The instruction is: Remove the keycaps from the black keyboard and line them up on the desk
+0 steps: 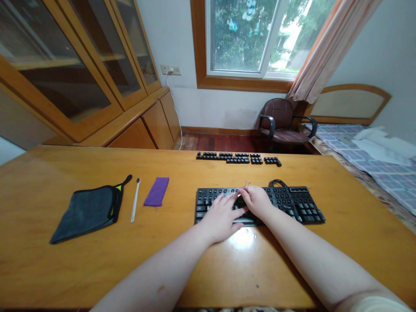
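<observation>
A black keyboard (292, 203) lies on the wooden desk, its upper key rows without keycaps. My left hand (222, 216) rests flat on its left half, fingers spread over the keys. Just right of those fingers, my right hand (258, 201) is closed above the middle of the keyboard. Thin wire ends (247, 183) stick out past its fingers and look like part of a wire keycap puller; the rest is hidden in the grip. Removed black keycaps (238, 157) stand in rows along the desk's far edge.
To the left lie a purple cloth (157, 191), a white toothbrush (135, 201) and a folded dark grey cloth (91, 210) with black trim. The keyboard's cable (277, 182) is coiled behind it. Beyond the desk are a chair (281, 119) and a bed (373, 151).
</observation>
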Demonstrator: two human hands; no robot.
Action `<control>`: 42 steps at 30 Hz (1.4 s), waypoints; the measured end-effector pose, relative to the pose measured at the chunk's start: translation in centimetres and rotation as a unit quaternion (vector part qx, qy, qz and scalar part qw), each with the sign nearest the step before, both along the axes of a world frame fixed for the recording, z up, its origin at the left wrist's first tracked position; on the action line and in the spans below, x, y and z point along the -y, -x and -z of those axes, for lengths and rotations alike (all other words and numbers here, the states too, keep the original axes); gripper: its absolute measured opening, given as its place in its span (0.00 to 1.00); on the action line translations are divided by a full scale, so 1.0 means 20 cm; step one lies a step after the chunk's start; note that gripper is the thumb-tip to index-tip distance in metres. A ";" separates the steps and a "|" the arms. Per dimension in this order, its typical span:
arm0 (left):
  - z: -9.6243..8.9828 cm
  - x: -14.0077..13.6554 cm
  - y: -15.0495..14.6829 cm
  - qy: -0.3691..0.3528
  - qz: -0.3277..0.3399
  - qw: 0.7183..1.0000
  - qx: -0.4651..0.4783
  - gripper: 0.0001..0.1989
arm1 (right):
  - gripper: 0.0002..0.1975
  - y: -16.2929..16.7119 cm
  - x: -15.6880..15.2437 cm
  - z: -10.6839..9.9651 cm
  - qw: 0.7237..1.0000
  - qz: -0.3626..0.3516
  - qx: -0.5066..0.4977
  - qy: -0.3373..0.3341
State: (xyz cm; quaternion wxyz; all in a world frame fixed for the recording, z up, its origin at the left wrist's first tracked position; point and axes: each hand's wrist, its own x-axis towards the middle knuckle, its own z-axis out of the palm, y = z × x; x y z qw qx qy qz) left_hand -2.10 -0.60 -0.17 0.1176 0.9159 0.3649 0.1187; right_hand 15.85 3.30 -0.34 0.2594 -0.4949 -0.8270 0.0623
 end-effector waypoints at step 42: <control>0.00 0.00 0.00 -0.004 -0.001 1.000 0.003 0.24 | 0.19 -0.03 0.00 0.02 0.998 -0.035 -0.052 -0.018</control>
